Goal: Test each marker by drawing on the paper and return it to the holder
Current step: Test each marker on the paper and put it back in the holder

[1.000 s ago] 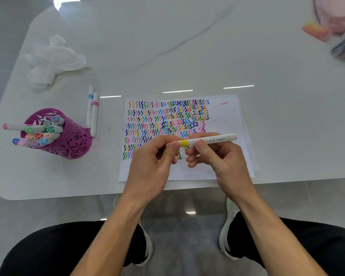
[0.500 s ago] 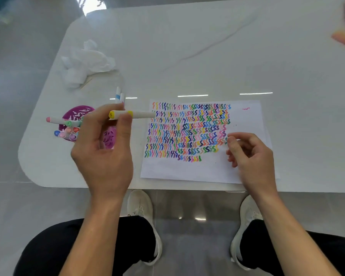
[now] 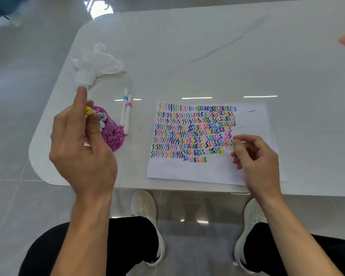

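Over holder [image 3: 116, 136]: left hand [image 3: 82, 148] pinches yellow marker [image 3: 88, 110], half-hiding it | right hand [image 3: 257, 162] slack | two markers [image 3: 128, 116] beside

Left hand [image 3: 82, 148] holds yellow marker [image 3: 88, 110] over pink holder [image 3: 114, 136].

A yellow-capped marker [image 3: 88, 111] seen end-on, pinched in the left hand [image 3: 82, 148] over the purple cut-out holder [image 3: 113, 136], capped markers [image 3: 102, 120] inside the holder, two white markers [image 3: 127, 112] lying just right of it, squiggle-covered paper [image 3: 207, 168] farther right
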### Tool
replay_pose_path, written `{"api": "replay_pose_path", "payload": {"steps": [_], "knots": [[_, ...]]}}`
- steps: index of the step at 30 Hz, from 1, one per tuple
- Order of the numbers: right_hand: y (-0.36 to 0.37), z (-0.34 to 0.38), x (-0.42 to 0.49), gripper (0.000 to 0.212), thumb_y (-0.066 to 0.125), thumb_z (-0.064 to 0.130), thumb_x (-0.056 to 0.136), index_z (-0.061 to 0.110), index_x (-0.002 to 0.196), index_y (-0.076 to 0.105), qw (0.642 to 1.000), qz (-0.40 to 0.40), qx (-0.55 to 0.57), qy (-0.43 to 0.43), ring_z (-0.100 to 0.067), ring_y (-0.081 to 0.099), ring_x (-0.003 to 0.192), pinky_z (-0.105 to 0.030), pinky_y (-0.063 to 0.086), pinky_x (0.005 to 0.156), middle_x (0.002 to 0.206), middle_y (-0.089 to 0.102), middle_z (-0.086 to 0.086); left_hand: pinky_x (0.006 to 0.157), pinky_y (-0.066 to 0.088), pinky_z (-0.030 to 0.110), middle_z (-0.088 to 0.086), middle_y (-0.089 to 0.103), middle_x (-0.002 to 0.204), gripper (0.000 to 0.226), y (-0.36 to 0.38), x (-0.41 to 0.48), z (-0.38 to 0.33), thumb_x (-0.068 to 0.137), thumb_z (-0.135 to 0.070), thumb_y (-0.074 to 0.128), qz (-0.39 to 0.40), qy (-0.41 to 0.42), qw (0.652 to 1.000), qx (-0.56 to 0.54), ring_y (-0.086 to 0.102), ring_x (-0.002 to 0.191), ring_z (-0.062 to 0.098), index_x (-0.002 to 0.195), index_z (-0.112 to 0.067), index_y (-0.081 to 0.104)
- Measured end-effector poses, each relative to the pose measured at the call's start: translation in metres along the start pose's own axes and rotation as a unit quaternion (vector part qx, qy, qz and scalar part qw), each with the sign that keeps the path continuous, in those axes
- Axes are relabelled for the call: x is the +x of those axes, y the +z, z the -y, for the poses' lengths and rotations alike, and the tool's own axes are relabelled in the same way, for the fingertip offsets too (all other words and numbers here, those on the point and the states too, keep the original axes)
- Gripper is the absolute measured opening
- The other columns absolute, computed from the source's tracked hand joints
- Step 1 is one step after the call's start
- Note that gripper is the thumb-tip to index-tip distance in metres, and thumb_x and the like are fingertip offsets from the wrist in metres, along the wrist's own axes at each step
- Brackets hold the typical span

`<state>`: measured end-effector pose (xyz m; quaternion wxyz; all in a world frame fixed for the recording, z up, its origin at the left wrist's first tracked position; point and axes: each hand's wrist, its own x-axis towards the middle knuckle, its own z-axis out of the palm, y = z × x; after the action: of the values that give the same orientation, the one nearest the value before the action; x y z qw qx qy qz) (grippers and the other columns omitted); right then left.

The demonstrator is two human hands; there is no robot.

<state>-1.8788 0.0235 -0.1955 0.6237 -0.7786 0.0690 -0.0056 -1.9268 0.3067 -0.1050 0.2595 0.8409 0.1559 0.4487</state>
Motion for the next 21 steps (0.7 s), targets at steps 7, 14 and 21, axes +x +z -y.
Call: {"api": "replay_pose_path", "payload": {"steps": [7,14,21], "knots": [[0.001,-0.002,0.0,0.008,0.065,0.021,0.101,0.023,0.108,0.07,1.0,0.005,-0.003,-0.002,-0.011,0.068,0.071,-0.021,0.053,0.061,0.078,0.071,0.007,0.098,0.051,0.051,0.003,0.073,0.1,0.036,0.009,-0.002,0.01,0.102,-0.015,0.052,0.089,-0.059,0.992,0.073,0.064,0.091,0.025,0.136,-0.02,0.064],[0.001,-0.003,-0.001,0.009,0.065,0.021,0.101,0.021,0.108,0.07,1.0,0.009,-0.01,-0.008,-0.012,0.069,0.072,-0.022,0.053,0.065,0.081,0.072,0.005,0.112,0.035,0.043,0.013,0.066,0.129,0.041,0.016,-0.004,0.016,0.099,-0.015,0.055,0.129,-0.069,0.978,0.148,0.057,0.123,0.032,0.14,-0.01,0.059],[-0.001,-0.004,-0.001,0.008,0.064,0.022,0.101,0.024,0.107,0.07,1.0,0.014,-0.01,-0.013,-0.013,0.068,0.072,-0.024,0.052,0.065,0.079,0.071,0.009,0.107,0.038,0.032,0.01,0.067,0.125,0.042,0.017,-0.011,0.008,0.094,-0.006,0.059,0.084,-0.013,0.991,0.108,0.058,0.118,0.03,0.136,-0.008,0.061]]}}
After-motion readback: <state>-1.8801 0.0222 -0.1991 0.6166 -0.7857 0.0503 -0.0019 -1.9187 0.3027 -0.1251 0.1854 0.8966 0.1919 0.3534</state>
